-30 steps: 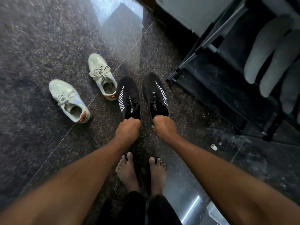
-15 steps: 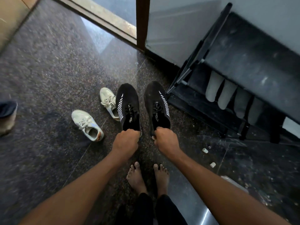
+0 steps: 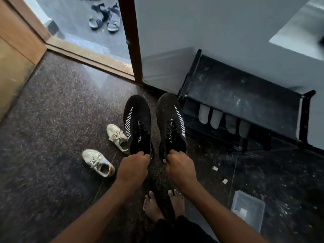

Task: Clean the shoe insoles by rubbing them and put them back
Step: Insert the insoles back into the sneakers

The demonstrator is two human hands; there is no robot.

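Two black knit shoes with white side stripes hang toe-forward above the dark floor. My left hand (image 3: pixel 134 165) grips the heel of the left black shoe (image 3: pixel 137 123). My right hand (image 3: pixel 180 164) grips the heel of the right black shoe (image 3: pixel 169 120). Several pale grey insoles (image 3: pixel 216 118) stand upright on the lower shelf of the black shoe rack (image 3: pixel 245 95) at the right. The inside of each black shoe is too dark to tell what it holds.
Two cream sneakers (image 3: pixel 99 163) (image 3: pixel 117 135) lie on the speckled floor to the left. A clear plastic box (image 3: pixel 248 209) sits at lower right, small white bits (image 3: pixel 214 168) near it. My bare feet (image 3: pixel 163 206) stand below. Grey sandals (image 3: pixel 105 20) lie beyond the doorway.
Both hands have lifted the black shoes off the floor and higher. The view has pulled up and back, so the doorway and whole rack now show.
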